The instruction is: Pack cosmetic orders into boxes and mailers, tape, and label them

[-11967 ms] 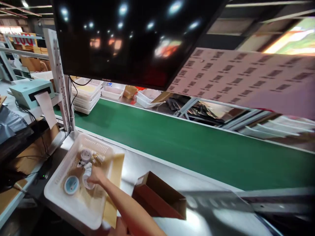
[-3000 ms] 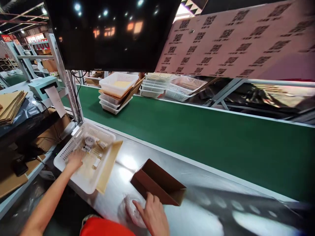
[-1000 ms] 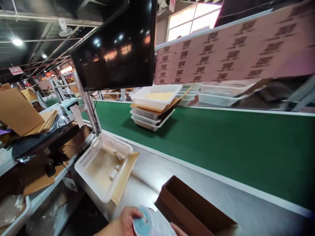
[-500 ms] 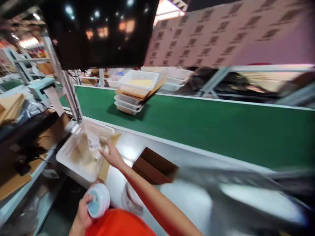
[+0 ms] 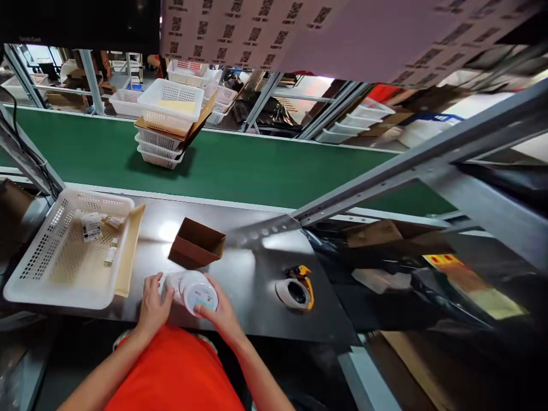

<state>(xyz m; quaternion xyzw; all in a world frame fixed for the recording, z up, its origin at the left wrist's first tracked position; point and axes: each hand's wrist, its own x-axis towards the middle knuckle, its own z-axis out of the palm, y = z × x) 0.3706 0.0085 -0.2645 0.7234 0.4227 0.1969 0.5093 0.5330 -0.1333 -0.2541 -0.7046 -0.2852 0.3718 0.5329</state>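
Observation:
A round white tub [image 5: 200, 297] with a pale blue label on its lid is tilted toward me, low over the front of the metal table. My right hand [image 5: 222, 314] wraps round it, thumb across the lid's edge. Against its left side is a white, shiny wrapped item [image 5: 173, 281], its exact kind unclear. My left hand [image 5: 154, 305] grips this item from the left, fingers curled at its side. Just behind both hands stands an open brown cardboard box [image 5: 197, 244]. To the left, a white plastic basket [image 5: 60, 297] holds small labelled packets [image 5: 91, 226] and a little bottle [image 5: 111, 252].
A tan cardboard sheet or envelope [image 5: 129, 251] leans on the basket's right side. Right of my hands lie a tape roll [image 5: 293, 293] and a yellow-handled tool [image 5: 307, 279]. Stacked baskets [image 5: 160, 142] rest on the green conveyor [image 5: 240, 165]. A metal beam [image 5: 363, 182] slants across the right.
The view has swung right. My right hand has left the basket and now holds the tub, which was in my left hand. My left hand has moved to the wrapped item.

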